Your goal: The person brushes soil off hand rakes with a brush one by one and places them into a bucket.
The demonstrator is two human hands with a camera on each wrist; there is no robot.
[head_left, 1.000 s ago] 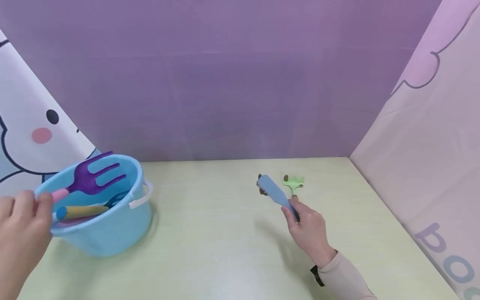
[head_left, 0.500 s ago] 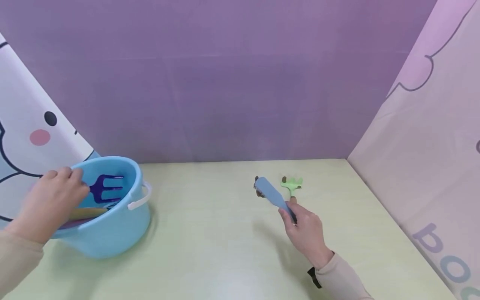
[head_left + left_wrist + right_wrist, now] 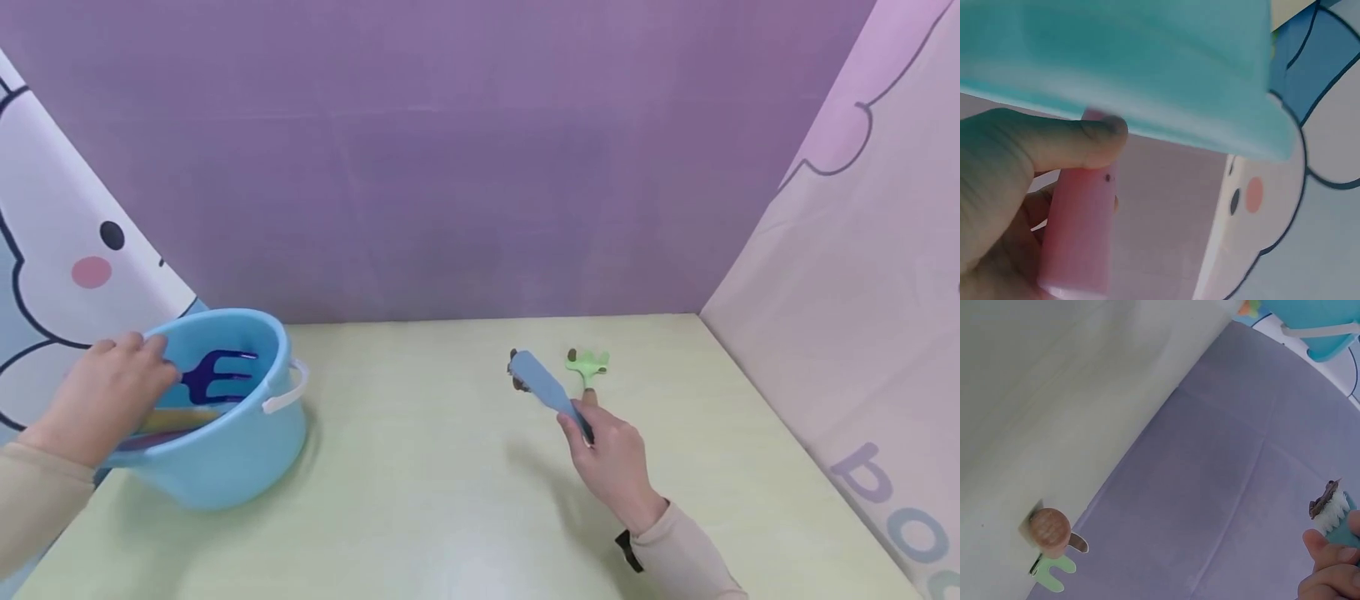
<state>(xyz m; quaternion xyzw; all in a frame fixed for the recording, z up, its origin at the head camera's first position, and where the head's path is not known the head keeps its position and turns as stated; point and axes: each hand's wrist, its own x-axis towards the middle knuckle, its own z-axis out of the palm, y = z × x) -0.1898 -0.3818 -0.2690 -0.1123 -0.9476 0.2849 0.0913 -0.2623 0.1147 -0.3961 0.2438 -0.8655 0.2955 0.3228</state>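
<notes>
My left hand [image 3: 112, 396] is at the near left rim of a light blue bucket [image 3: 217, 475]. It grips the pink handle [image 3: 1079, 231] of a purple toy garden fork [image 3: 206, 379], whose three tines lie inside the bucket. In the left wrist view the thumb presses along the handle, just beside the bucket wall. My right hand [image 3: 615, 462] holds a blue brush [image 3: 540, 383] above the table. White bristles [image 3: 1332, 509] show in the right wrist view, with a small brown piece at their tips. Beyond that hand is a green toy rake [image 3: 587, 363] with a brown handle.
A yellow handle [image 3: 180, 419] and a purple-pink item lie in the bucket too. The bucket's white carrying handle [image 3: 285, 398] sticks out on its right. A purple backdrop [image 3: 480, 167] rises behind the table [image 3: 420, 467], with printed cloth panels at both sides.
My left hand has moved right over the bucket's rim, and the purple fork has come down into the bucket. The right hand and brush stay almost still.
</notes>
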